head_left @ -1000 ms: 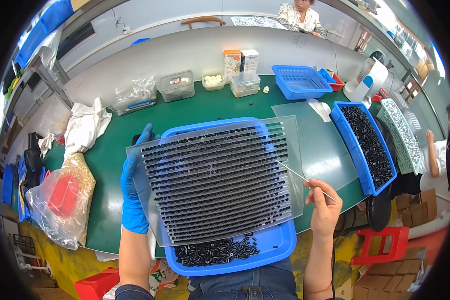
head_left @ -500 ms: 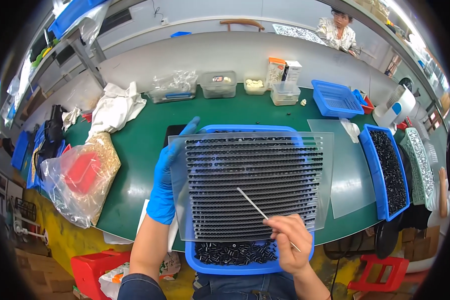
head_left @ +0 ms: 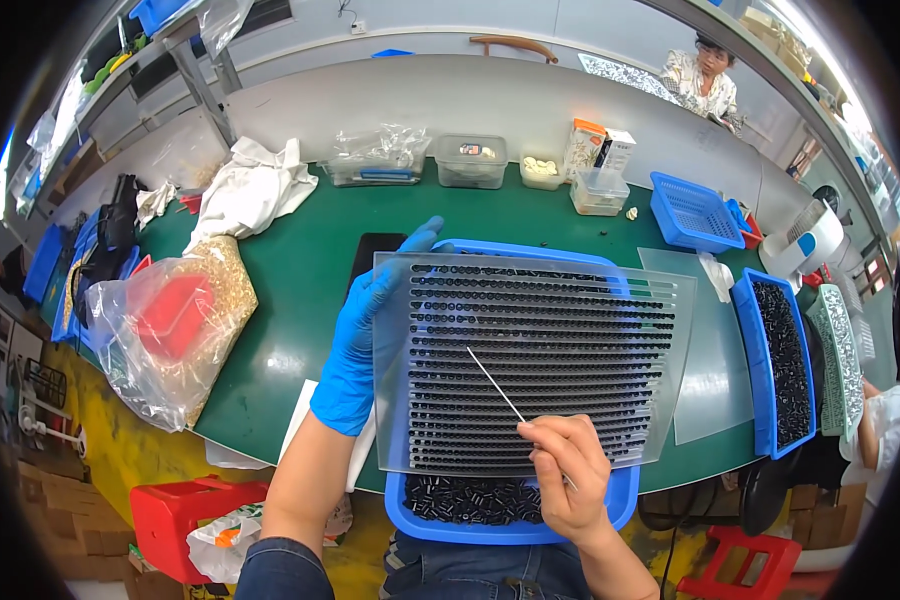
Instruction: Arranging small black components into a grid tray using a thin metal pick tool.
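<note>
My left hand (head_left: 355,340), in a blue glove, grips the left edge of a clear flat plate (head_left: 395,430). Across this plate run many rows of small black cylindrical pieces (head_left: 540,345). My bare right hand (head_left: 573,475) pinches a thin pale rod (head_left: 495,382) over the plate's lower right. The rod slants up and left, its tip at the rows left of the middle; whether it touches them I cannot tell. Under the plate is a blue tray (head_left: 625,505), with loose black pieces (head_left: 470,500) showing at its near end. The plate hides most of the tray.
On the green table (head_left: 280,310), a bag of tan grains (head_left: 225,290) and a white cloth (head_left: 255,190) are at left. Plastic boxes (head_left: 470,165) line the back. At right are a blue basket (head_left: 695,210), another clear sheet (head_left: 710,400) and a blue bin (head_left: 767,445) of black pieces.
The whole view has shifted, so the table's things appear farther right. Against the plate, the rod's tip has moved left and slightly farther away. Both hands keep their holds.
</note>
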`<state>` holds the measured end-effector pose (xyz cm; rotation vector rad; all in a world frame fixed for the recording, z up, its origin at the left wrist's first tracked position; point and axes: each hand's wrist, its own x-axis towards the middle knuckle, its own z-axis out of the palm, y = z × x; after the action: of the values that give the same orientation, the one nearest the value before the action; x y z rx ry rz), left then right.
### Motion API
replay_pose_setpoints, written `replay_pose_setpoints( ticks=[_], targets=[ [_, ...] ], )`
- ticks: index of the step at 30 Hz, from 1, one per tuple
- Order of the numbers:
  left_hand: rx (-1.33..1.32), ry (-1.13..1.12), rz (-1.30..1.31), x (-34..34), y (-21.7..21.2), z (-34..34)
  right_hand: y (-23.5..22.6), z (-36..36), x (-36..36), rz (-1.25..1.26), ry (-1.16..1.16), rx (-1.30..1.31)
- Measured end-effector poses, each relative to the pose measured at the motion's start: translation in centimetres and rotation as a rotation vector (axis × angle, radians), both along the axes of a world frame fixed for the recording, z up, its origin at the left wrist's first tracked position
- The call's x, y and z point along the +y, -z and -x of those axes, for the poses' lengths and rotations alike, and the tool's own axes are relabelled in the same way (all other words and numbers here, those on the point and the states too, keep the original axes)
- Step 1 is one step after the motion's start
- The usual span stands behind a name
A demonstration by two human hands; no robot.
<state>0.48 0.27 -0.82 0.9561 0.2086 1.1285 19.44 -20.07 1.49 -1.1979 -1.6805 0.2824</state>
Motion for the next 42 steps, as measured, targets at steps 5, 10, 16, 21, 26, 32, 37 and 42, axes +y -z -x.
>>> replay_pose_setpoints(
  ticks=[5,10,16,21,26,32,37,42],
  targets=[
    [-0.022,0.022,0.012,0.4,0.6,0.3,0.6,-1.3,-0.7,0.020,0.045,0.026],
    [-0.024,0.018,0.010,0.2,0.1,0.0,0.7,-2.5,-1.4,0.023,0.105,0.091],
    [-0.032,-0.007,-0.027,0.1,-0.2,-0.2,0.9,-2.8,-1.6,0.026,0.110,0.054],
    [-0.010,-0.014,-0.052,0.2,0.1,0.1,1.1,-2.1,-1.2,0.032,0.073,0.028],
    [0.033,-0.035,-0.039,-0.1,-0.2,-0.1,0.6,-0.8,-0.9,0.063,0.037,0.012],
    [0.053,-0.046,-0.052,-0.1,-0.1,-0.1,0.1,2.0,1.1,-0.004,-0.065,-0.062],
    [0.080,-0.056,-0.059,0.0,0.0,0.1,-0.3,2.1,1.4,0.018,-0.060,-0.037],
    [0.048,-0.038,-0.053,0.3,0.3,0.2,-0.5,0.5,0.6,0.022,-0.009,-0.047]
  ],
)
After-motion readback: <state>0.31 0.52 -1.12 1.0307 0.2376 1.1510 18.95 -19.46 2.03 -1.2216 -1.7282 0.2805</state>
